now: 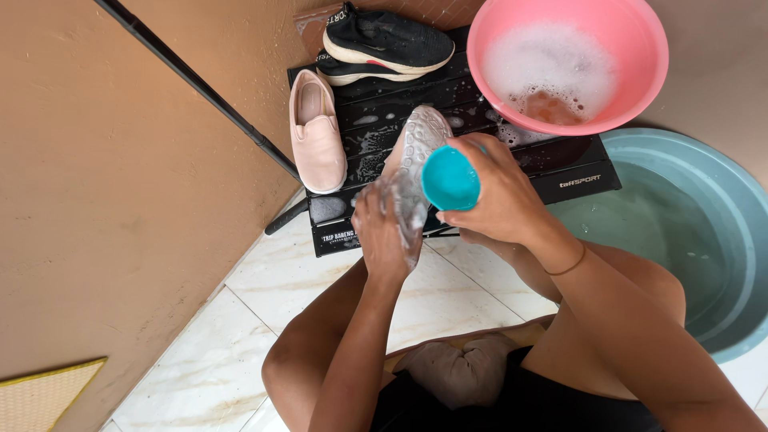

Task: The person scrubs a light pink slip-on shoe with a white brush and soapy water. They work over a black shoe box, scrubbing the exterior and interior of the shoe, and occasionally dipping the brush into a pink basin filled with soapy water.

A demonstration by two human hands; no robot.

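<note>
My left hand (386, 232) grips a pale pink slip-on shoe (416, 148) turned sole up and covered in foam, held over a low black slatted table (576, 180). My right hand (500, 192) is closed around a teal brush (450, 179) pressed against the sole. The matching pink shoe (316, 132) lies upright on the table's left end.
A pair of black sneakers (384, 44) sits at the table's far side. A pink basin (572, 60) of soapy water rests on the table's right end. A large grey-blue tub (704, 240) of water stands at the right. A tan wall and a black pole (200, 84) are at the left; white tiles lie below.
</note>
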